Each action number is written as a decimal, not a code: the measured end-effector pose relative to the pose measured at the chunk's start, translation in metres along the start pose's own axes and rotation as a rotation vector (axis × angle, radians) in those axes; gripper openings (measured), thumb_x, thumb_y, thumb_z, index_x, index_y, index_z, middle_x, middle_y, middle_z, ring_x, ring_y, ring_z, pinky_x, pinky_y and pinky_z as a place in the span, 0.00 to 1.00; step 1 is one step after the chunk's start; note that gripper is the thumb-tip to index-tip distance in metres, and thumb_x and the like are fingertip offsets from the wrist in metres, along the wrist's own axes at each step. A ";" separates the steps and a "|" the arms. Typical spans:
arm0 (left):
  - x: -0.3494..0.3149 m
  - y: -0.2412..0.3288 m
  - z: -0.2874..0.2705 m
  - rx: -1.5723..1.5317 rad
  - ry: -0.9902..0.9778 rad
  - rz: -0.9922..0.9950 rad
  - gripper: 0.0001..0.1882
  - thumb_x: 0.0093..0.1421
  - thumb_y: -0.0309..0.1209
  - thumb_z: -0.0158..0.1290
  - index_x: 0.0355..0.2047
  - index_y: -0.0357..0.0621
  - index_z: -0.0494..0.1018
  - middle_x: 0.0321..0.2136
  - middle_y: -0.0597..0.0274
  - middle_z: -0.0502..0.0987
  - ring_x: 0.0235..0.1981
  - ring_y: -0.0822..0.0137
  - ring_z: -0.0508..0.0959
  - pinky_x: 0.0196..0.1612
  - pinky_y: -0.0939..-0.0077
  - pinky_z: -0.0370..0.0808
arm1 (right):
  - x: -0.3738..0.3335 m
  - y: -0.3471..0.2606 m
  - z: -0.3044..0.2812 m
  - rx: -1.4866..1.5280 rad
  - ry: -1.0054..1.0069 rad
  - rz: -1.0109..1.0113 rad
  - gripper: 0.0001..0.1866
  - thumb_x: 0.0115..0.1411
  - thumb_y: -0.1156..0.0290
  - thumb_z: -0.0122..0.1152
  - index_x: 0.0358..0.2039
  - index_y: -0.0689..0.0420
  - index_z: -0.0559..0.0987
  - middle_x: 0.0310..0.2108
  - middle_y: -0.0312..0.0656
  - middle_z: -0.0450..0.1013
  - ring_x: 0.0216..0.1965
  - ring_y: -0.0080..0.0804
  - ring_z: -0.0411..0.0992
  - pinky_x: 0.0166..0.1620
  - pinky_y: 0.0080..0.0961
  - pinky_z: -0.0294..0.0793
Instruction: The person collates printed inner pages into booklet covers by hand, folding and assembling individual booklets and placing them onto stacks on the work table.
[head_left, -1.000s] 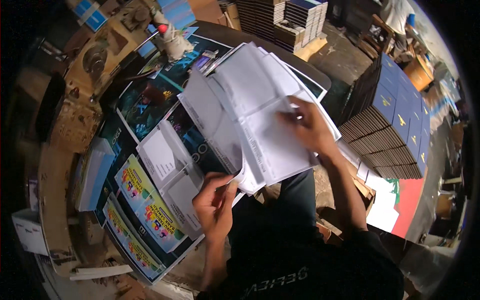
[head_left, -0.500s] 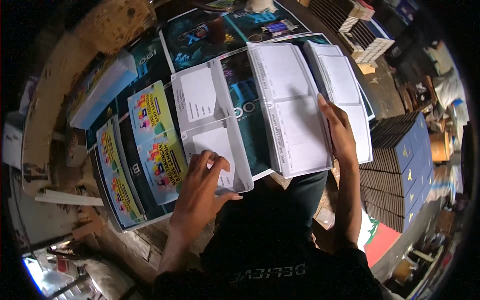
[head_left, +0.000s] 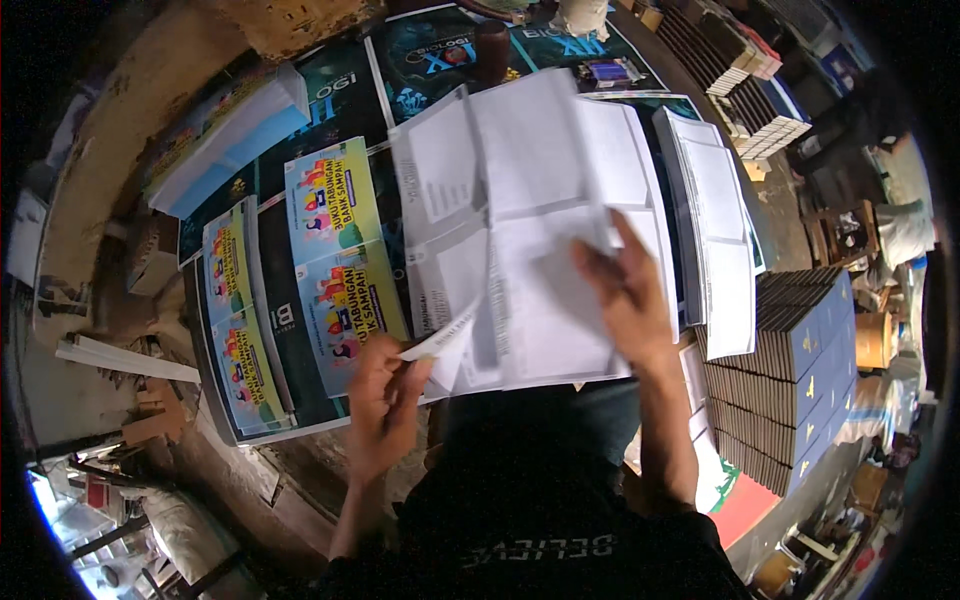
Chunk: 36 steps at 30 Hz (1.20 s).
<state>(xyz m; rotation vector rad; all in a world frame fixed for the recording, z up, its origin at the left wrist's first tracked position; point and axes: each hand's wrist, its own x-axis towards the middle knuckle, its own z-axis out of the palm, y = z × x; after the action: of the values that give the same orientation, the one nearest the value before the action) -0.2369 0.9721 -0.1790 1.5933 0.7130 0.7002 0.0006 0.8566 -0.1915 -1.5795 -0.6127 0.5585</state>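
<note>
My left hand [head_left: 385, 400] pinches the lower left corner of a white printed sheet [head_left: 540, 140], and that corner curls up between thumb and fingers. The sheet is blurred and lies across two piles of form pages. Its left part overlaps the grey-bordered pile [head_left: 430, 165]; its right part covers some of the white pile [head_left: 622, 150]. My right hand [head_left: 635, 290] is over the sheet's right side, thumb and fingers spread. Whether its fingertips press on the paper is hard to tell. Left of the grey-bordered pile lie colourful yellow and blue booklet covers [head_left: 325, 200].
Another pile of white forms [head_left: 715, 190] is at the table's right. At the left stand a stack of colourful covers [head_left: 235, 265] and a thick paper block [head_left: 250, 130]. Dark posters [head_left: 430, 50] cover the table. Tall stacks of blue-covered books [head_left: 800, 350] stand beyond the right edge.
The white sheet has moved left from the white pile over the grey-bordered one. My left hand has taken its corner. My right hand has shifted from the pile's right edge onto the sheet.
</note>
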 end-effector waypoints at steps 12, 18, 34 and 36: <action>0.026 0.000 -0.072 0.924 -0.336 0.173 0.27 0.52 0.35 0.66 0.52 0.42 0.72 0.63 0.49 0.65 0.68 0.54 0.60 0.68 0.57 0.60 | 0.000 -0.022 0.047 -0.143 -0.019 0.297 0.51 0.60 0.33 0.50 0.67 0.67 0.58 0.66 0.61 0.57 0.68 0.50 0.55 0.68 0.40 0.52; 0.018 -0.022 -0.092 0.790 -0.343 0.238 0.25 0.56 0.34 0.65 0.50 0.38 0.70 0.50 0.47 0.77 0.59 0.58 0.73 0.59 0.66 0.70 | 0.009 -0.022 0.047 -0.204 -0.162 0.231 0.40 0.62 0.54 0.61 0.65 0.68 0.60 0.59 0.63 0.63 0.59 0.43 0.67 0.59 0.37 0.68; -0.017 -0.027 -0.085 -0.045 0.112 0.237 0.14 0.68 0.30 0.49 0.48 0.32 0.68 0.37 0.56 0.77 0.38 0.71 0.75 0.45 0.75 0.72 | -0.009 -0.006 0.186 0.521 -0.378 0.199 0.32 0.69 0.54 0.54 0.64 0.63 0.62 0.51 0.44 0.72 0.52 0.28 0.69 0.57 0.26 0.67; -0.006 -0.019 -0.089 0.143 0.261 0.249 0.15 0.67 0.31 0.51 0.48 0.33 0.68 0.39 0.54 0.78 0.41 0.70 0.77 0.46 0.74 0.73 | -0.010 -0.014 0.182 0.552 -0.411 0.194 0.23 0.67 0.70 0.56 0.58 0.69 0.65 0.50 0.50 0.73 0.52 0.31 0.69 0.60 0.25 0.63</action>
<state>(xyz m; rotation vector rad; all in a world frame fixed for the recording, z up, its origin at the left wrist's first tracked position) -0.3102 1.0252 -0.1873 1.7589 0.7748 1.0746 -0.1299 0.9840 -0.1939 -1.0082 -0.5471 1.1116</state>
